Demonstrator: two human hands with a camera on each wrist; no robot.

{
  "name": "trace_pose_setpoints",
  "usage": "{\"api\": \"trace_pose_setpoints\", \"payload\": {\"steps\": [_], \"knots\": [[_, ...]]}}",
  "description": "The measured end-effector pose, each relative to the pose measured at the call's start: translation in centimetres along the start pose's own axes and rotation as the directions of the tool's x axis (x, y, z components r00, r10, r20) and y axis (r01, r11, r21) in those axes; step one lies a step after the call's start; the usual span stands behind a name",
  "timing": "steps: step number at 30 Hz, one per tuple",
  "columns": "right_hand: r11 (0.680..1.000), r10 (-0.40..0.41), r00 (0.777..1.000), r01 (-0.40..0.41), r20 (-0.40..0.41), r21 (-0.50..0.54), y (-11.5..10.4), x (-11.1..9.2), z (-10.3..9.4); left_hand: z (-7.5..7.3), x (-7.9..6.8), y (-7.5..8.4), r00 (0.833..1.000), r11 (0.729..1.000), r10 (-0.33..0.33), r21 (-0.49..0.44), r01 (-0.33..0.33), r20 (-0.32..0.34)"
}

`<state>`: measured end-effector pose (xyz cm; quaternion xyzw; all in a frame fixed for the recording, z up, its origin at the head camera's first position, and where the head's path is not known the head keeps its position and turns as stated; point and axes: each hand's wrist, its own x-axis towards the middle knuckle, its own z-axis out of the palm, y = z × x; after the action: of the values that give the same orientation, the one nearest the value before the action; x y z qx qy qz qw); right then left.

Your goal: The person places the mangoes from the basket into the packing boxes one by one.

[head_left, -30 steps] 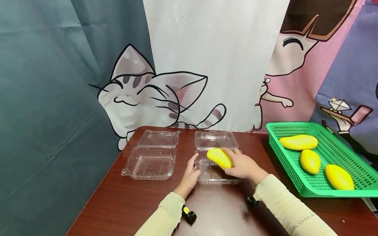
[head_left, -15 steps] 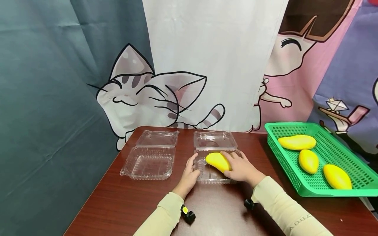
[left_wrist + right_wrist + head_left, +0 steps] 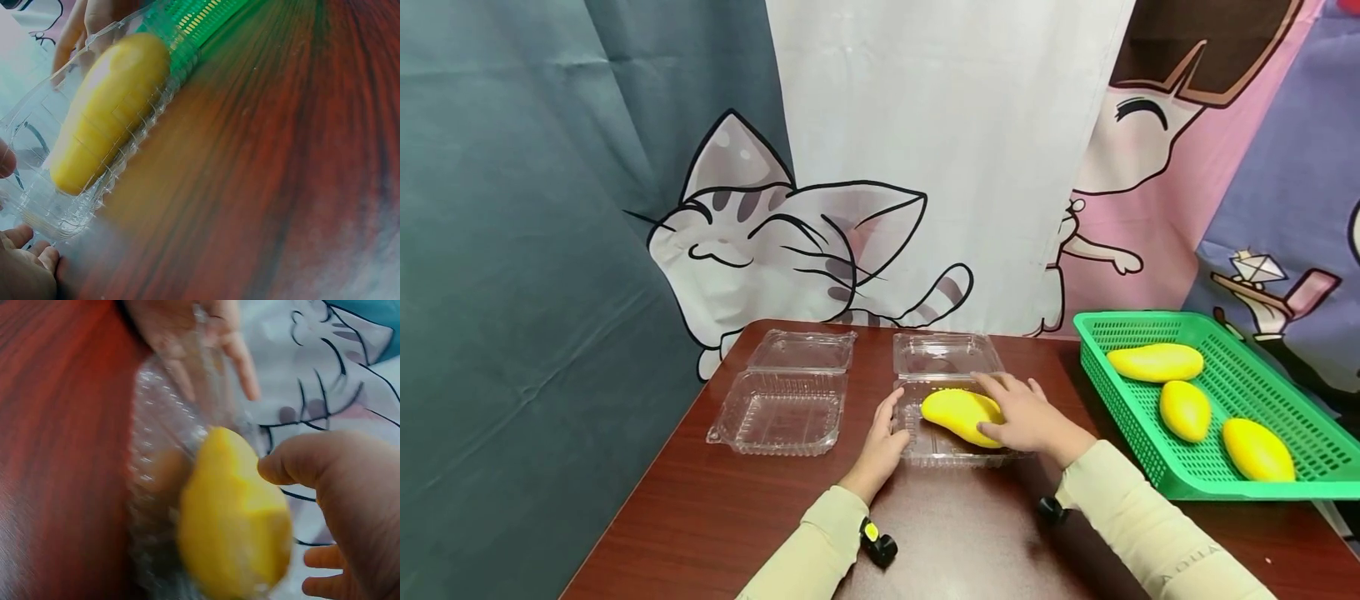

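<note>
Mango: the yellow mango (image 3: 958, 412) lies on its side in the clear container (image 3: 951, 459) between the hands, narrower end toward the left hand.
Right hand: the right hand (image 3: 1033, 421) is over the container, fingers spread beside and above the mango; grip judged released. The right wrist view is blurred, so whether the thumb grazes the skin cannot be confirmed.
Left hand: the left hand (image 3: 880, 446) rests straight fingers against the container's near-left wall; no clench seen.
Packing, done: one mango appears placed, judged by its seating inside the walls.
Packing, outstanding: three mangoes (image 3: 1183, 410) lie apart in the green basket (image 3: 1247, 490); the second container (image 3: 790, 421) shows no fruit. Neither lid is closed. On this count the work is judged to be at an early stage.
Lids: the nearer lid (image 3: 946, 354) and the other lid (image 3: 801, 352) are folded back flat behind their bases.
Containers: thin clear plastic, roughly square with rounded corners, ribbed walls and a crimped edge; likely to flex under pressure.
Fruit: smooth, evenly yellow, plump ovals, some tapering and slightly curved; probably inclined to roll.
Basket: rigid-looking green plastic, shallow, perforated throughout, with a broad rim.
Bench: dark red-brown wood-grain bench (image 3: 737, 517), glossy, reflecting light near the wrists.
Backdrop: creased cloth (image 3: 955, 125) printed with cartoon figures.
</note>
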<state>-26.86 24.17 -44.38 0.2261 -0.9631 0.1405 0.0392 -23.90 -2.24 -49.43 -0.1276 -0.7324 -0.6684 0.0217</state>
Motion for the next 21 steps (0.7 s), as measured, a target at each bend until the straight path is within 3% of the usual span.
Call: {"api": "trace_pose_setpoints", "payload": {"steps": [7,10,16,21], "knots": [[0.998,0.045,0.983,-0.039,-0.176,0.040,4.2,-1.1,-4.8,0.0,-0.1,-0.3,1.000,1.000,-0.017,-0.022,0.017,-0.001],[0.995,0.100,0.975,-0.092,-0.199,0.050,6.7,-2.0,-7.0,0.0,-0.1,-0.4,1.000,1.000,-0.017,-0.022,0.017,-0.002],[0.967,0.249,0.963,-0.243,-0.101,0.073,12.1,-3.4,-9.9,-0.1,-0.1,-0.4,1.000,1.000,-0.016,-0.016,0.016,-0.002],[0.929,0.359,0.933,-0.359,0.010,0.094,16.0,-5.3,-10.9,-0.1,-0.1,-0.4,1.000,1.000,-0.017,-0.016,0.017,0.001]]}}
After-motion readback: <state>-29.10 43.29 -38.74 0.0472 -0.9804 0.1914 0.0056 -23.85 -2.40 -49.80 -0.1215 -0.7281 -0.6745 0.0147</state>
